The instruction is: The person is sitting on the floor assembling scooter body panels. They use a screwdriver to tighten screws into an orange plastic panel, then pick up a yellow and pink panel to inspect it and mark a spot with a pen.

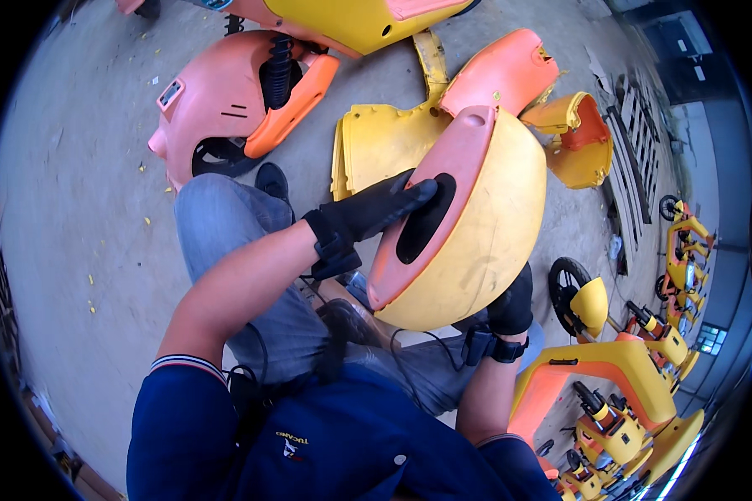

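Observation:
Above my lap I hold a rounded scooter body panel (485, 225), pale yellow with a pink face and scuffs on its side. A black oval (424, 230) sits in the pink face; I cannot tell whether it is an inset or an opening. My left hand (380, 207), in a black glove, grips the pink side, its thumb lying over the oval. From below, my right hand (514, 305), also gloved, holds the yellow side, and most of its fingers are hidden behind the panel. Both wrists carry black straps with cables.
Ahead on the concrete floor lie a yellow panel (384, 142), a pink panel (505, 71) and a curved yellow-orange piece (581, 142). A pink scooter part with a wheel (217, 108) stands ahead left. Wooden slats (631, 167) and several yellow scooters (610, 434) are at right.

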The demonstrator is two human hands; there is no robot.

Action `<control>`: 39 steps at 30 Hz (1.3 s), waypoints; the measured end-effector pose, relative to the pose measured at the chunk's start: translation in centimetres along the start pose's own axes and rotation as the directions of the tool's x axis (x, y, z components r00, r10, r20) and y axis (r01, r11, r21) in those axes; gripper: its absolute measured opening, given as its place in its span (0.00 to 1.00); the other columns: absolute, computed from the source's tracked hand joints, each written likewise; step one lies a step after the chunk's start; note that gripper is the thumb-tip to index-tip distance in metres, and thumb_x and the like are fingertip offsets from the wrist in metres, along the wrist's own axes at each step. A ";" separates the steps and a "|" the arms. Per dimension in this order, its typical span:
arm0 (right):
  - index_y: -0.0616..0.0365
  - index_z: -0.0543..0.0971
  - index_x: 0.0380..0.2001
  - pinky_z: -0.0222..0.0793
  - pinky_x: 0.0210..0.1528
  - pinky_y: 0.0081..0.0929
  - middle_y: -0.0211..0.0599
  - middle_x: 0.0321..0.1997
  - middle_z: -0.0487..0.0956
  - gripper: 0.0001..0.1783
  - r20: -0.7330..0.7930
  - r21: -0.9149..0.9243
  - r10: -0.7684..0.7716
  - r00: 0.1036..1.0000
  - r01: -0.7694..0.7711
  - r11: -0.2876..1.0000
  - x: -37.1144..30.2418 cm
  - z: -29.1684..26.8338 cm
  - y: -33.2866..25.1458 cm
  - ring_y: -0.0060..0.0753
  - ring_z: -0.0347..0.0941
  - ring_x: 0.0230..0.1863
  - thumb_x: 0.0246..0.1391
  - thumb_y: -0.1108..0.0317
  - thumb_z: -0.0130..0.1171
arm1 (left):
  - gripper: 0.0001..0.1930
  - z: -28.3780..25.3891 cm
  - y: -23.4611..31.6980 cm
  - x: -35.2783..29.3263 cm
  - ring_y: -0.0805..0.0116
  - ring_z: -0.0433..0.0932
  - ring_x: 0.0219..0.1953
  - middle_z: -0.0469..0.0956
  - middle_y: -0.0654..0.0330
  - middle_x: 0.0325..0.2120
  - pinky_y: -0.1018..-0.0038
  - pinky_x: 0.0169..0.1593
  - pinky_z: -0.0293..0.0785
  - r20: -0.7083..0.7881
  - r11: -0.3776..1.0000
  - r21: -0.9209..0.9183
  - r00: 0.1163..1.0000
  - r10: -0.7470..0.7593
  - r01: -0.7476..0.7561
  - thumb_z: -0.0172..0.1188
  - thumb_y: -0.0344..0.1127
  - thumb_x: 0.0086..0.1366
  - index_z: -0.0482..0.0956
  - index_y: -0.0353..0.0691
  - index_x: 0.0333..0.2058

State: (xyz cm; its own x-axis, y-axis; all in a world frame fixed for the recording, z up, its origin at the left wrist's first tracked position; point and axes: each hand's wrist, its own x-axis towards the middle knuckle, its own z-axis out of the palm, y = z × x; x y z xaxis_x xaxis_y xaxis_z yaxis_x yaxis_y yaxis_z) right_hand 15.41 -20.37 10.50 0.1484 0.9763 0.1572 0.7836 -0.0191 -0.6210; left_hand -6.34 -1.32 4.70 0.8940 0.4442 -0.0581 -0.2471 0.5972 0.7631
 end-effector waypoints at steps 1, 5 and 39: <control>0.64 0.78 0.49 0.70 0.52 0.37 0.48 0.50 0.80 0.21 -0.007 0.043 0.042 0.999 -0.042 0.998 -0.1 0.0 0.0 0.48 0.76 0.51 0.57 0.61 0.60 | 0.38 -0.1 0.1 0.0 0.79 0.72 0.51 0.73 0.64 0.53 0.78 0.57 0.70 0.012 1.000 0.015 1.000 -0.006 0.006 0.54 0.62 0.68 0.62 0.38 0.64; 0.66 0.76 0.51 0.69 0.53 0.37 0.49 0.51 0.80 0.22 -0.027 0.158 0.211 0.977 -0.204 0.966 -0.9 0.3 0.5 0.48 0.75 0.53 0.58 0.63 0.58 | 0.38 -0.3 -0.5 0.4 0.78 0.73 0.51 0.73 0.62 0.53 0.78 0.56 0.71 0.025 1.000 -0.007 1.000 -0.011 0.011 0.54 0.63 0.67 0.62 0.38 0.64; 0.67 0.68 0.58 0.68 0.54 0.30 0.45 0.52 0.78 0.22 -0.164 0.178 0.316 0.935 -0.287 0.941 0.0 2.4 -0.6 0.39 0.74 0.52 0.64 0.66 0.53 | 0.34 0.5 -0.9 0.3 0.74 0.73 0.54 0.74 0.60 0.54 0.75 0.60 0.70 -0.058 0.999 -0.025 0.997 0.042 -0.043 0.63 0.49 0.67 0.63 0.37 0.63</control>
State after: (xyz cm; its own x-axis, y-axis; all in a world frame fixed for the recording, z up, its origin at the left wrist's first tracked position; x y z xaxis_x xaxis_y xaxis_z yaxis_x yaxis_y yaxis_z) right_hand 13.49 -19.81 9.10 0.4847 0.8713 0.0767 0.5877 -0.2595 -0.7663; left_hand -5.62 -2.05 4.35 0.8599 0.5066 -0.0634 -0.2948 0.5941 0.7484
